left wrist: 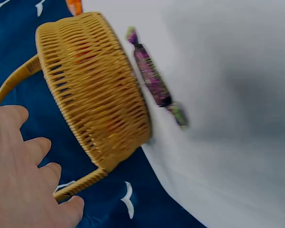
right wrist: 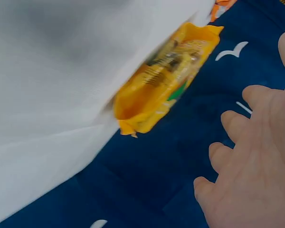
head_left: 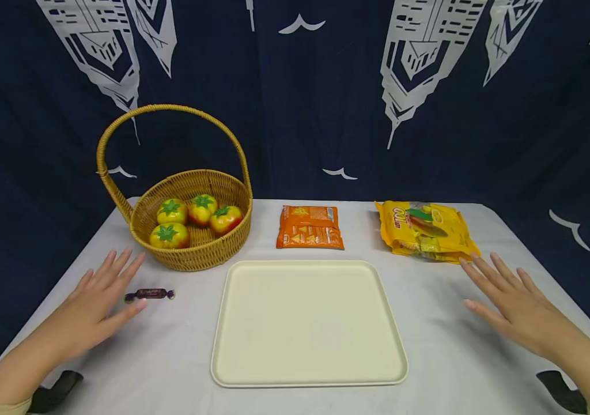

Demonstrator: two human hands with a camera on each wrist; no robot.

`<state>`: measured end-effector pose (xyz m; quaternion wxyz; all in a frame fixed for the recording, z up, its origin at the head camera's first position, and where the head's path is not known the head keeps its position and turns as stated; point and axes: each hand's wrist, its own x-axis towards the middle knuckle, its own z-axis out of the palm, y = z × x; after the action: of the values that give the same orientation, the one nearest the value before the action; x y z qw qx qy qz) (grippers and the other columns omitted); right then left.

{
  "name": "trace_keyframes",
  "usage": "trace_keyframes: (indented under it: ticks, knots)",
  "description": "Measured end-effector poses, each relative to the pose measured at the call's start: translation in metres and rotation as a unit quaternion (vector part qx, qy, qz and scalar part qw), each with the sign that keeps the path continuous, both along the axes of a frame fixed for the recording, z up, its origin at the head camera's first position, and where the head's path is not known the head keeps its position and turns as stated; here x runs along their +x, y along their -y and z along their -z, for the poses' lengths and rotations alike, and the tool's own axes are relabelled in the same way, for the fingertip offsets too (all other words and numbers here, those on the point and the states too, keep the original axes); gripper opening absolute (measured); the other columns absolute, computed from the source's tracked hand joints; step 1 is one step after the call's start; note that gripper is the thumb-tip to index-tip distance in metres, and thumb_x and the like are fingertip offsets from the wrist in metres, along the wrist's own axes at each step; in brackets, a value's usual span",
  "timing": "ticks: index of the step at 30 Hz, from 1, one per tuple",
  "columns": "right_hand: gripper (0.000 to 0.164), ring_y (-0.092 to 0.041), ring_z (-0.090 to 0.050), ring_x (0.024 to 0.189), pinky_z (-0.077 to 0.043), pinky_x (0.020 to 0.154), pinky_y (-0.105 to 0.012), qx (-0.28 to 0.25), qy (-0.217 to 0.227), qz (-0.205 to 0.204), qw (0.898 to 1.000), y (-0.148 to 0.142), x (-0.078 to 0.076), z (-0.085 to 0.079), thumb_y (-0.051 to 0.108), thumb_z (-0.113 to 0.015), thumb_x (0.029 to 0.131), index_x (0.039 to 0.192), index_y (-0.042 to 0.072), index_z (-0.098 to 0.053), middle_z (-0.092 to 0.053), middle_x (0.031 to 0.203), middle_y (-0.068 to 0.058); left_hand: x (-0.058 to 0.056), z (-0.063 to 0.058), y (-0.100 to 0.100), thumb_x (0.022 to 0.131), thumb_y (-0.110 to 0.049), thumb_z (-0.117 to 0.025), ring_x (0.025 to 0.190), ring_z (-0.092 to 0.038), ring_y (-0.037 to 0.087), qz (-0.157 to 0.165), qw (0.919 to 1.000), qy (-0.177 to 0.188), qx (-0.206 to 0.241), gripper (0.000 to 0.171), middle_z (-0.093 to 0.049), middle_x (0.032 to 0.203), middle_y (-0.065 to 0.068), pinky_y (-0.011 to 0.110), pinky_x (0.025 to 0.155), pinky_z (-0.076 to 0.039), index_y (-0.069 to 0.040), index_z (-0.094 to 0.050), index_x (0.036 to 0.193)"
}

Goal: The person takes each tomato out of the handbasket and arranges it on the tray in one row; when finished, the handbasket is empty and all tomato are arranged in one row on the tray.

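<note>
My left hand [head_left: 97, 305] hovers over the left side of the table with its fingers spread and nothing in them. Close to its thumb lies a dark wrapped candy [head_left: 151, 293] with twisted ends, also seen as the candy [left wrist: 152, 76] in the left wrist view. Beyond the fingertips stands a wicker basket [head_left: 212, 256] with a tall handle, holding several yellow-red tomatoes [head_left: 169, 236]. On the other side, my right hand [head_left: 515, 308] is spread and holds nothing. Its fingertips come near a yellow snack bag [head_left: 427, 230] with a mango picture.
A cream rectangular tray [head_left: 309, 323] lies flat in the middle of the white table [head_left: 181, 357]. Behind it rests an orange packet [head_left: 310, 227]. A dark blue curtain [head_left: 316, 115] with white prints hangs along the back edge.
</note>
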<state>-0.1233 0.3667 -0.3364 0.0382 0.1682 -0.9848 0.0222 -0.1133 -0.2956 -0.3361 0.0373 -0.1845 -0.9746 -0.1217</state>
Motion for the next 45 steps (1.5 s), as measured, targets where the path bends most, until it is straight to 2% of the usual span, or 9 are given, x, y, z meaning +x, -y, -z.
trace_keyframes:
  ticks: [9,14,19,21,26,28,35,42,45]
  knots:
    - [0.075,-0.025,0.020,0.135,0.019,0.102,-0.049,0.017,-0.022,-0.022,0.999,0.024,-0.005,-0.024,0.044,-0.048,0.096,0.151,0.015,-0.006,0.002,0.155,-0.012,-0.026,-0.033,-0.001,0.095,-0.033,-0.055,0.138,0.003,0.033,0.026,0.9947,0.021,0.098,0.079,0.004,0.155,0.008,0.063,0.102,-0.007,-0.023,0.000,0.151]
    - [0.070,-0.031,0.007,0.138,0.007,0.106,-0.055,-0.086,0.043,-0.043,0.994,0.048,-0.004,-0.034,0.040,-0.046,0.098,0.152,0.021,-0.006,-0.003,0.155,-0.010,-0.051,-0.045,-0.002,0.097,-0.025,-0.053,0.137,-0.008,0.039,0.030,0.9838,0.016,0.176,0.074,-0.003,0.155,0.011,0.066,0.099,-0.015,-0.022,-0.004,0.151]
    - [0.061,-0.035,-0.013,0.137,-0.022,0.097,-0.066,-0.225,0.114,-0.081,0.964,0.070,-0.002,-0.025,0.026,-0.046,0.100,0.151,0.029,-0.013,-0.012,0.154,-0.007,-0.074,-0.046,-0.002,0.100,-0.021,-0.046,0.131,-0.024,0.044,0.038,0.9637,0.022,0.263,0.060,-0.021,0.148,0.025,0.022,0.101,-0.030,-0.006,-0.015,0.150]
    - [0.060,-0.024,-0.017,0.137,-0.027,0.104,-0.050,-0.242,0.115,-0.100,0.958,0.076,-0.001,-0.018,0.022,-0.046,0.100,0.151,0.029,-0.015,-0.016,0.154,-0.004,-0.081,-0.045,-0.002,0.101,-0.024,-0.045,0.128,-0.029,0.042,0.023,0.9570,0.037,0.287,0.059,-0.027,0.145,0.025,0.007,0.090,-0.031,-0.003,-0.018,0.149]
    - [0.059,-0.002,-0.015,0.134,-0.015,0.095,-0.007,-0.271,0.136,-0.137,0.943,0.085,-0.006,0.007,0.018,-0.050,0.098,0.150,0.023,-0.022,-0.020,0.153,0.000,-0.094,-0.045,0.002,0.100,-0.032,-0.045,0.127,-0.030,0.042,-0.031,0.9449,0.094,0.312,0.062,-0.030,0.144,0.026,0.047,0.101,-0.032,0.000,-0.021,0.147]
    - [0.059,-0.003,-0.014,0.135,-0.015,0.097,-0.010,-0.275,0.155,-0.142,0.938,0.086,-0.009,0.017,0.021,-0.053,0.097,0.149,0.020,-0.026,-0.019,0.153,-0.001,-0.100,-0.045,0.004,0.100,-0.033,-0.044,0.127,-0.030,0.041,-0.041,0.9394,0.116,0.320,0.062,-0.029,0.144,0.026,0.060,0.098,-0.028,0.000,-0.021,0.147]
    - [0.065,-0.029,-0.018,0.136,-0.027,0.097,-0.061,-0.247,0.192,-0.141,0.939,0.085,-0.012,0.042,0.040,-0.062,0.089,0.145,0.020,-0.036,-0.017,0.152,-0.012,-0.115,-0.046,0.009,0.100,-0.038,-0.042,0.127,-0.031,0.037,-0.046,0.9249,0.167,0.338,0.064,-0.026,0.145,0.024,0.050,0.101,-0.029,0.001,-0.022,0.146]
    - [0.070,-0.040,-0.014,0.135,-0.023,0.094,-0.069,-0.255,0.218,-0.144,0.931,0.081,-0.010,0.051,0.041,-0.065,0.086,0.146,0.025,-0.033,-0.018,0.150,-0.021,-0.130,-0.044,0.004,0.100,-0.036,-0.043,0.127,-0.030,0.040,-0.030,0.9063,0.213,0.364,0.064,-0.020,0.144,0.024,0.045,0.099,-0.031,0.007,-0.024,0.143]
    - [0.069,-0.038,-0.014,0.135,-0.023,0.093,-0.070,-0.256,0.217,-0.149,0.930,0.080,-0.011,0.052,0.040,-0.065,0.087,0.147,0.025,-0.033,-0.018,0.150,-0.021,-0.135,-0.045,0.003,0.100,-0.034,-0.043,0.126,-0.031,0.040,-0.028,0.9092,0.219,0.353,0.062,-0.023,0.143,0.025,0.049,0.099,-0.031,0.008,-0.025,0.142]
